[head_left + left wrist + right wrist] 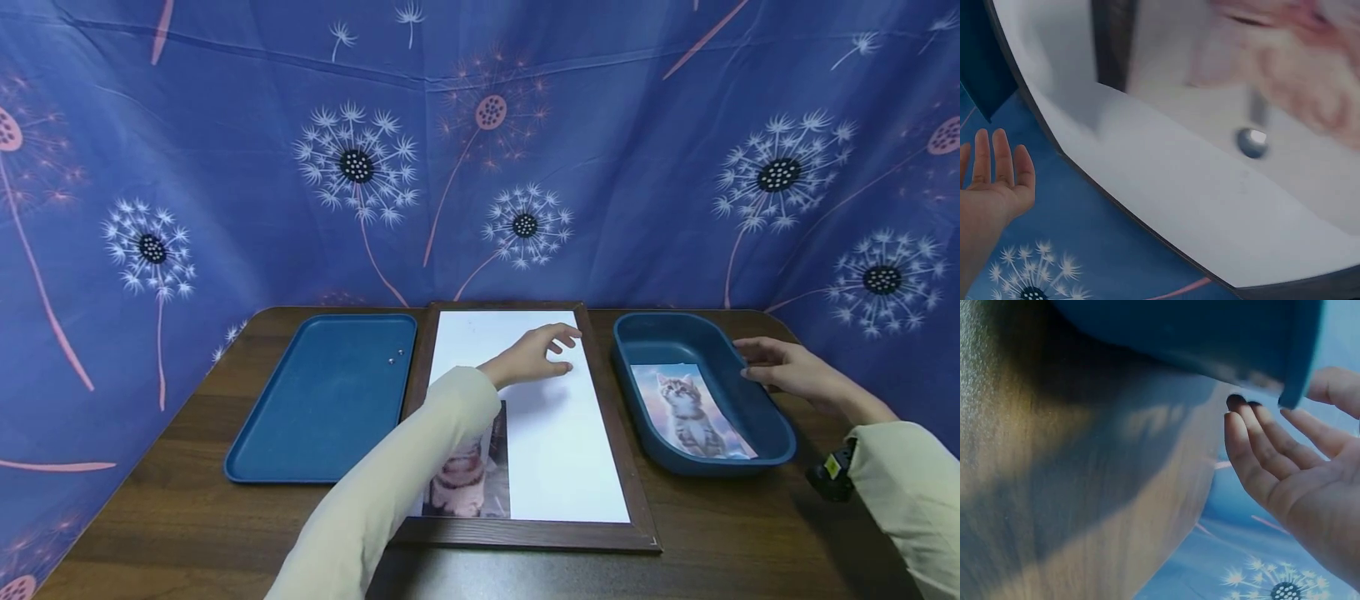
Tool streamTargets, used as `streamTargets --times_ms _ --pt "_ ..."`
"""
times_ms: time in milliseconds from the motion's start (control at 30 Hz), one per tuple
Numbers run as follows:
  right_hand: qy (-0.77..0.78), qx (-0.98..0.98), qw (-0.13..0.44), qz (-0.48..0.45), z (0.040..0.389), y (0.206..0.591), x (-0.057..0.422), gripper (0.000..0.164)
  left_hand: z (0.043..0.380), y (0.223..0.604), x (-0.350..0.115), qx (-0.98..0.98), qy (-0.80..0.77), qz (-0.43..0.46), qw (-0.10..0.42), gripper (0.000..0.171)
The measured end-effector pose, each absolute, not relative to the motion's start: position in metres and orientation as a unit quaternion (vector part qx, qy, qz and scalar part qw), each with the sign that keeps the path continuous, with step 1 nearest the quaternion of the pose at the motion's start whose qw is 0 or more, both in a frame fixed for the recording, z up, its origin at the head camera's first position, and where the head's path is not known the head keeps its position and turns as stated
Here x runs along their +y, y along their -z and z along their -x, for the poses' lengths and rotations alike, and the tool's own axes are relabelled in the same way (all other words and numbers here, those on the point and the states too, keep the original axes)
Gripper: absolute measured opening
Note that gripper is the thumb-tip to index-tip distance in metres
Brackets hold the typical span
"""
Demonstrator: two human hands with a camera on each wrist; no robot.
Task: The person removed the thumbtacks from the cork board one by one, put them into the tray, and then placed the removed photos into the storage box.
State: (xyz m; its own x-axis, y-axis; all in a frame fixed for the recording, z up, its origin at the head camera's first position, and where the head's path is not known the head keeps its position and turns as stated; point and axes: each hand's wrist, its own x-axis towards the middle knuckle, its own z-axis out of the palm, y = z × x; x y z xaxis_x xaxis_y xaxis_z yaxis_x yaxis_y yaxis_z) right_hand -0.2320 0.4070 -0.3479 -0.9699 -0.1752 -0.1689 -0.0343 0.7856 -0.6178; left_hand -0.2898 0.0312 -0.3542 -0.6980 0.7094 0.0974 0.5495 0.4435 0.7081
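Observation:
My left hand [534, 354] hovers over the upper right of a white board [555, 458] in a dark brown wooden frame. Its fingers are loosely bent with nothing between them; in the left wrist view the left hand [1000, 181] has its fingers extended. A kitten photo [495, 475] lies at the board's lower left, partly hidden by my sleeve. A round silver magnet [1252, 142] sits on that photo. At the right rim of a blue bin [750, 417], my right hand [795, 375] touches the edge with relaxed fingers. Inside the bin lies another kitten picture [682, 408].
A shallow blue tray [322, 400] lies left of the board, with two small silver magnets [396, 357] near its right side. Everything stands on a brown wooden table [720, 542]. A blue dandelion-patterned cloth [600, 150] hangs behind the table.

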Motion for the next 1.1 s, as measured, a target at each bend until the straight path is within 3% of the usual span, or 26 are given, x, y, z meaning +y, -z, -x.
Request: streamTargets --times_ms 233,633,1100 --pt "0.305 0.946 0.078 0.080 0.229 0.339 0.396 0.054 0.287 0.359 0.013 0.853 -0.355 -0.366 0.115 0.051" --pt "0.291 0.953 0.052 0.068 0.227 0.325 0.376 0.058 0.284 0.365 -0.011 0.859 -0.343 -0.361 0.118 0.050" --pt "0.289 0.944 -0.008 0.159 0.221 0.319 0.338 0.048 0.280 0.368 -0.043 0.863 -0.340 -0.359 0.106 0.045"
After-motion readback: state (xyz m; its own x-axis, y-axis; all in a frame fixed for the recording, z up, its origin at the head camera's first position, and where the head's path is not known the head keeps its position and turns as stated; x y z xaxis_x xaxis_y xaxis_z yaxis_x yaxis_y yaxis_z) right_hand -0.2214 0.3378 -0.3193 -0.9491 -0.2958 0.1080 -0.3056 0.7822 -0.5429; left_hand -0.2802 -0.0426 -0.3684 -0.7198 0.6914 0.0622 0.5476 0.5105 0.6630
